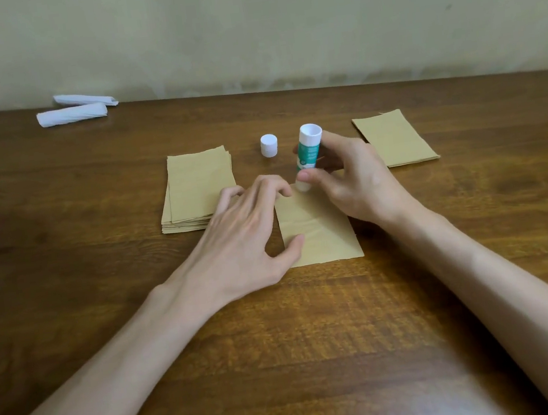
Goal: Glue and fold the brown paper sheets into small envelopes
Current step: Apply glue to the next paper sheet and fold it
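Looking down, head view: a brown wooden tabletop (316,340) stands against a pale wall (243,21); two bare forearms reach in from the near edge.
Right grip: the right grip (356,183) is clamped on a glue stick (308,149), with the thumb low on the tube's near side and the fingers wrapped behind it.
Glue stick: a green-and-white tube, nearly upright, with its top leaning slightly right. A hollow white end faces up, and the lower white end touches the far edge of the sheet.
Left grip: the left grip (244,231) holds nothing. Its fingers are arched and apart, with the fingertips pressing down at the sheet's far left corner and the thumb resting on its left edge.
Task sheet: one brown paper sheet (324,235) lies flat in the middle of the tabletop between the two hands, faintly creased.
Left stack: a stack of brown sheets (194,189), slightly fanned, lies just beside the sheet's far left. The outer fingers of the left grip reach over its near right corner.
Right pile: a thinner pile of brown pieces (395,139) lies beyond the right grip, apart from it. I cannot tell whether they are folded.
Cap: a white cap (269,145) stands on the tabletop between the stack and the glue stick, near the stick but not touching it.
Far left corner: two white paper bundles (72,114) lie close together near the wall.
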